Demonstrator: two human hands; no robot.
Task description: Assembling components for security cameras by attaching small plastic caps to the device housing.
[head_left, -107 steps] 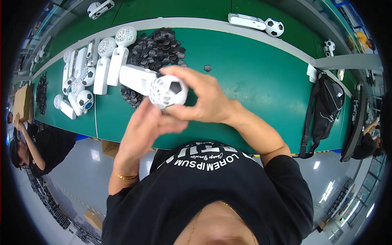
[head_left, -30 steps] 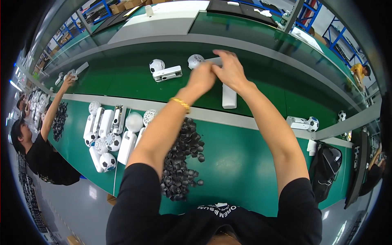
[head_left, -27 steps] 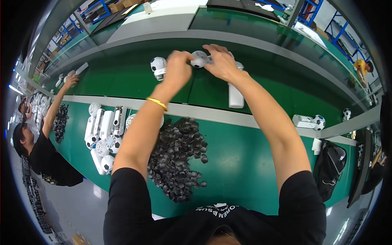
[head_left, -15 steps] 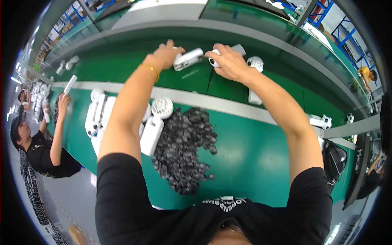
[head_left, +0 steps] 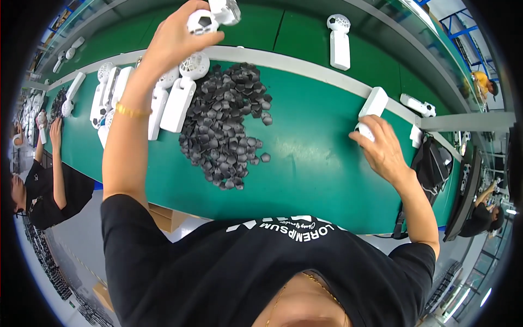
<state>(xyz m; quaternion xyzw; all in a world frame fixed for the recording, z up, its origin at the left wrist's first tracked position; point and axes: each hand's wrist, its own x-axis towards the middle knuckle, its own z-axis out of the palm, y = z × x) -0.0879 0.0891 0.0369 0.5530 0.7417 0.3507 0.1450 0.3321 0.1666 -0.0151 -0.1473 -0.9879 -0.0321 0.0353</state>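
My left hand (head_left: 177, 38) is raised over the far edge of the table, fingers closed round a white handheld fan (head_left: 202, 23) with a round football-patterned head. Its boxy handle points up and to the right. On the right side of the green table, my right hand (head_left: 383, 148) grips the round head of another white handheld fan (head_left: 374, 102), whose handle slants away from me. A spread pile of small black pentagon pieces (head_left: 223, 125) lies left of centre. Several white fans with grille heads, among them one fan (head_left: 179, 106), lie beside the pile under my left arm.
A green conveyor belt (head_left: 305, 43) runs beyond the pale rail (head_left: 305, 68), with a white fan (head_left: 340, 49) lying on it. Further right are a fan (head_left: 418, 105) by a grey post (head_left: 468, 121) and a black bag (head_left: 433, 163). A co-worker (head_left: 49, 185) works at far left.
Both hands have come back from the belt, each with a fan: the left went left, the right came down and right over the table. My view has shifted.
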